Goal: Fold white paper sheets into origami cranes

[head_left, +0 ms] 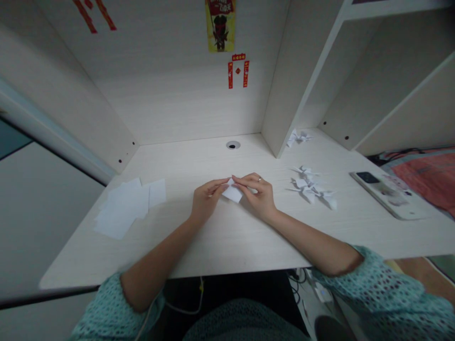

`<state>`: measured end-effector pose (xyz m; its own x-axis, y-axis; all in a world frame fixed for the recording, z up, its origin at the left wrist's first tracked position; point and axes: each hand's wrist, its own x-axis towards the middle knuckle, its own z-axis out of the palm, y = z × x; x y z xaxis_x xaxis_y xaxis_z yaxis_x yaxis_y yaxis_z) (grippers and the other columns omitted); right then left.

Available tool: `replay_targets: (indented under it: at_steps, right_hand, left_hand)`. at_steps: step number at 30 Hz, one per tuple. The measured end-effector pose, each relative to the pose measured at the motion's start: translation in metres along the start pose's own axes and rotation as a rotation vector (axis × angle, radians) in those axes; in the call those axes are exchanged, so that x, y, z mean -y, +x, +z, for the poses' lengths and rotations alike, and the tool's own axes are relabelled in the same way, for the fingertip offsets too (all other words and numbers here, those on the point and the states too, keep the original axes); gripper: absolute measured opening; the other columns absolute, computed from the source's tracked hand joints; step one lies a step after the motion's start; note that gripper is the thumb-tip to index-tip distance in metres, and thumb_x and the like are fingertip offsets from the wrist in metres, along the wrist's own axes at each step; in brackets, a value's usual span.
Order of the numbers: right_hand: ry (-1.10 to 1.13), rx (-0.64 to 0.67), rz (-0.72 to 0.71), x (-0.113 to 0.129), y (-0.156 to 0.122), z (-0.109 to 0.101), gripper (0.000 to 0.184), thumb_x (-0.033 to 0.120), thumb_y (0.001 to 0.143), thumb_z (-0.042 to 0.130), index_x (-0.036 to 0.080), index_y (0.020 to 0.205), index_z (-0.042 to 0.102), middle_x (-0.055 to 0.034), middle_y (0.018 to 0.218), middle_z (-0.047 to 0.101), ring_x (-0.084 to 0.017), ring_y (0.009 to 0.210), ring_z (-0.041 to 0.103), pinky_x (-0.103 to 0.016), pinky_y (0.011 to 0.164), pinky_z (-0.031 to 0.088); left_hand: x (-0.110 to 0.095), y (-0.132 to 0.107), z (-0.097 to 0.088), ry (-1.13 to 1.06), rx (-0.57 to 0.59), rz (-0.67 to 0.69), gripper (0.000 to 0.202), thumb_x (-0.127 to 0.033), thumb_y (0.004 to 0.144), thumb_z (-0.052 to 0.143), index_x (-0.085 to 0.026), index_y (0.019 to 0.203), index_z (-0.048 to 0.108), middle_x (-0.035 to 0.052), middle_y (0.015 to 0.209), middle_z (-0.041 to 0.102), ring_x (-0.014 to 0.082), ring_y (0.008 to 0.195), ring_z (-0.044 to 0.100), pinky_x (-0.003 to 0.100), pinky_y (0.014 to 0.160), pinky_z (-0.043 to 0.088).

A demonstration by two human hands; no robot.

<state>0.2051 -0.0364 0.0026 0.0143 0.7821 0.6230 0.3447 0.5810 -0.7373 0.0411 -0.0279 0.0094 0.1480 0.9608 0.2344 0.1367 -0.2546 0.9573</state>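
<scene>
Between my two hands, over the middle of the desk, is a small folded piece of white paper, its point facing away from me. My left hand pinches its left edge with thumb and fingers. On the opposite edge, my right hand grips the paper the same way, a ring on one finger. Several folded white paper cranes lie in a group to the right of my right hand. Loose white paper sheets are spread in an overlapping pile to the left of my left hand.
A phone lies face down at the right of the desk. Beyond the upright divider sit more folded paper pieces. A round cable hole is near the back wall. Reddish cloth is at the far right.
</scene>
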Motion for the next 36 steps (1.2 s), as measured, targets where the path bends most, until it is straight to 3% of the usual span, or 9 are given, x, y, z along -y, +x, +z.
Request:
replay_targets:
  at_steps: [9, 16, 23, 36]
  right_hand:
    - [-0.016, 0.036, -0.077, -0.0039, -0.0016, -0.0017, 0.028, 0.025, 0.082, 0.057, 0.034, 0.108, 0.064, -0.0018, 0.081, 0.066, -0.017, 0.076, 0.057, -0.036, 0.074, 0.046]
    - [-0.033, 0.046, -0.083, -0.0027, -0.0015, -0.0017, 0.028, 0.024, 0.084, 0.055, 0.033, 0.109, 0.064, -0.0022, 0.083, 0.067, -0.017, 0.078, 0.058, -0.035, 0.075, 0.047]
    - [0.007, 0.024, 0.037, 0.0, 0.0009, -0.0008, 0.022, 0.03, 0.081, 0.06, 0.029, 0.101, 0.068, -0.004, 0.088, 0.069, -0.018, 0.08, 0.061, -0.035, 0.074, 0.048]
    - [0.068, 0.024, 0.061, 0.0002, 0.0023, -0.0008, 0.016, 0.028, 0.08, 0.061, 0.027, 0.092, 0.071, -0.0035, 0.082, 0.069, -0.018, 0.077, 0.061, -0.033, 0.072, 0.047]
  left_hand:
    - [0.0002, 0.0044, -0.0001, -0.112, -0.009, -0.147, 0.027, -0.037, 0.066, 0.07, -0.018, 0.086, 0.071, 0.005, 0.084, 0.072, 0.016, 0.073, 0.065, 0.029, 0.07, 0.052]
    - [0.0023, 0.0066, -0.0011, -0.289, 0.126, -0.322, 0.031, -0.038, 0.063, 0.072, -0.016, 0.086, 0.071, 0.0055, 0.084, 0.071, 0.0135, 0.071, 0.062, 0.028, 0.07, 0.052]
    - [-0.0021, 0.0048, 0.001, -0.256, 0.034, -0.286, 0.035, -0.041, 0.059, 0.075, -0.016, 0.083, 0.072, 0.0066, 0.085, 0.071, 0.0159, 0.074, 0.063, 0.032, 0.076, 0.051]
    - [-0.0025, 0.0036, 0.001, -0.204, 0.071, -0.246, 0.027, -0.036, 0.065, 0.072, -0.017, 0.084, 0.072, 0.0051, 0.084, 0.072, 0.0148, 0.073, 0.063, 0.028, 0.072, 0.05]
